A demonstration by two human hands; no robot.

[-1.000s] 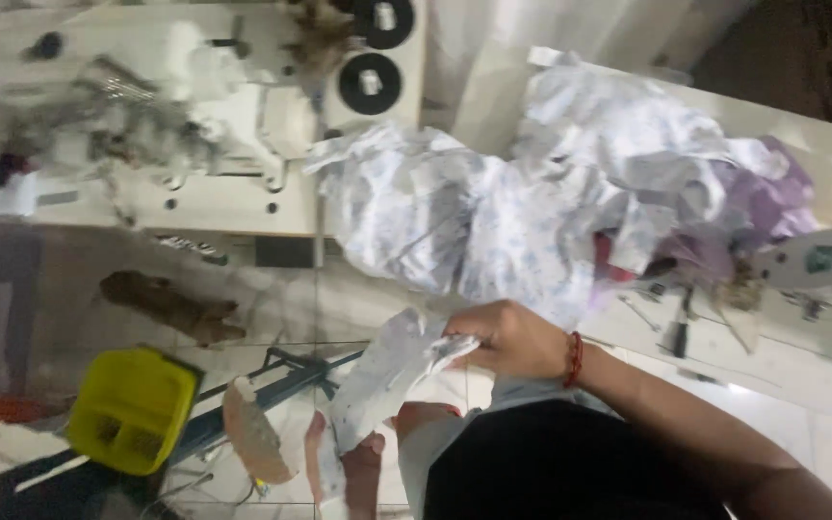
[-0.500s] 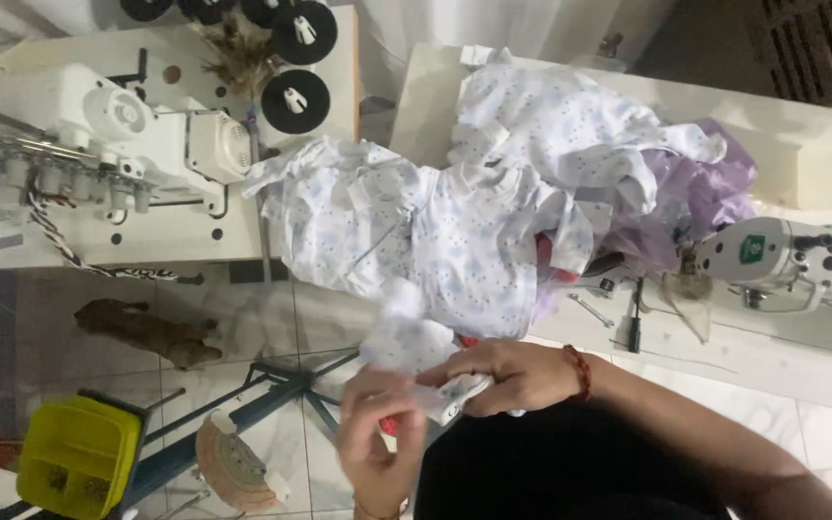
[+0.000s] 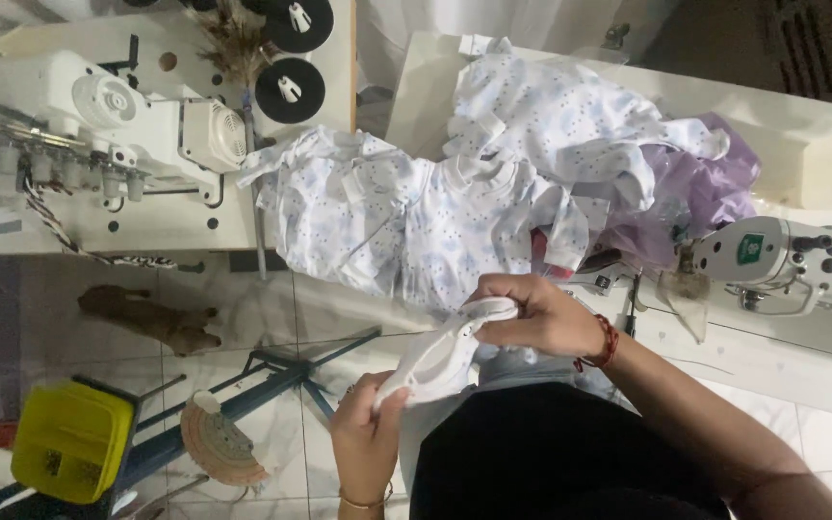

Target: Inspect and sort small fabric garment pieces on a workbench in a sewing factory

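Since half a second ago the left hand [image 3: 366,445] has dropped lower and the white fabric strip [image 3: 440,354] is now pulled taut between both hands, over the lap below the worktop [image 3: 724,351] edge. Left to right: one yellow plastic box [image 3: 71,441], one white sewing machine [image 3: 117,125], two black round thread cones [image 3: 289,90], one heap of soft dotted white garments [image 3: 416,217], second machine [image 3: 787,260]. Left grip clenched on the strip's lower end, right hand [image 3: 536,316] pinching its upper end.
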